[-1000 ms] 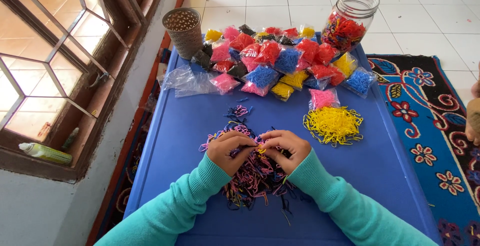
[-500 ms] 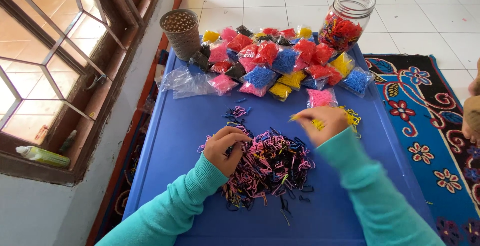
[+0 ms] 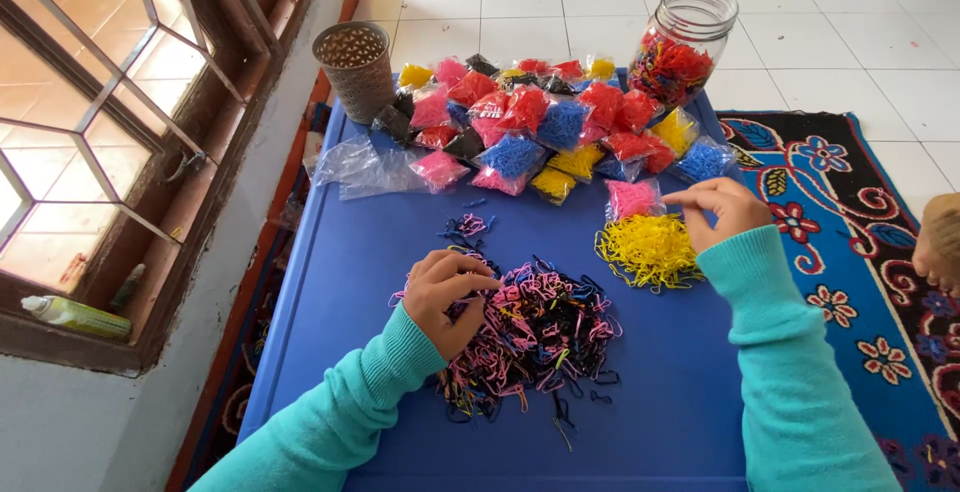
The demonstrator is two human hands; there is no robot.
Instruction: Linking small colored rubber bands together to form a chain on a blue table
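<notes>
My left hand rests on the left side of a mixed heap of pink, black and blue rubber bands on the blue table, fingers curled and pinching at bands. My right hand hovers over the upper right of a pile of yellow rubber bands, fingertips pinched together; whether a band is between them cannot be made out. A small pink packet lies just left of that hand. Both arms wear teal sleeves.
Several small bags of red, pink, blue, yellow and black bands lie at the far end. A glass jar of bands, a woven brown cup and empty clear bags stand there too. A patterned rug lies right; another person's foot shows at the right edge.
My right hand left the mixed heap and moved right and away to the yellow pile. My left hand stayed on the heap.
</notes>
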